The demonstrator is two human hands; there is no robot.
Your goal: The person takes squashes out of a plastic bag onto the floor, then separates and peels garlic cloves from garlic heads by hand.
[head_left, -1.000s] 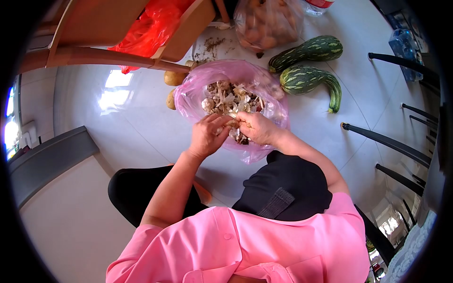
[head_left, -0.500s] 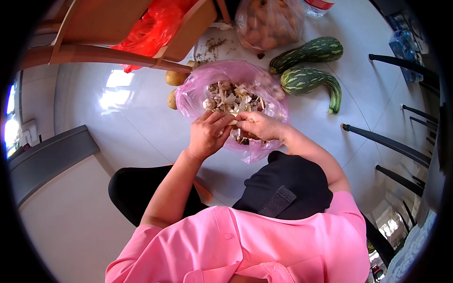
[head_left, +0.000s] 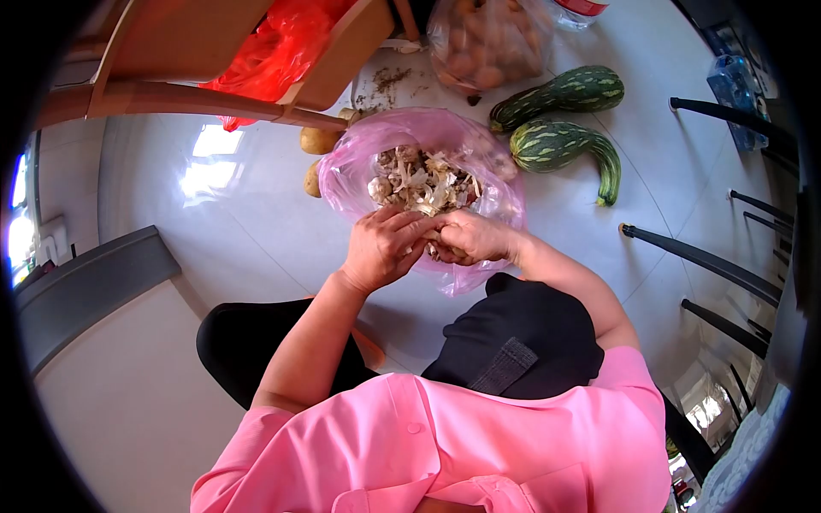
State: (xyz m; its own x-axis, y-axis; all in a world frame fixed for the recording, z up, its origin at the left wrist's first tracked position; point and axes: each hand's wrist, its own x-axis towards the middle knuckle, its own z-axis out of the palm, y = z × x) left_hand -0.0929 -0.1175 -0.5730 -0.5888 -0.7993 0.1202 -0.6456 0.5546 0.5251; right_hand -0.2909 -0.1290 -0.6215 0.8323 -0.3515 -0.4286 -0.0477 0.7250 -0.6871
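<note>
A pink plastic bag lies spread on the floor, holding garlic bulbs and a heap of dry, papery garlic skins. Over its near side, my left hand and my right hand meet fingertip to fingertip. Both are closed in a pinch around a garlic clove, which my fingers now mostly cover. My right hand's fingers are curled, and some garlic bits show just below them.
Two striped green squashes lie right of the bag, near a clear bag of brown round items. Yellowish round produce sits at the left. A wooden chair holds a red bag. Black metal legs stand at right.
My right hand has turned and curled inward, closer against my left fingers. The pale clove that showed between my fingertips is now mostly covered.
</note>
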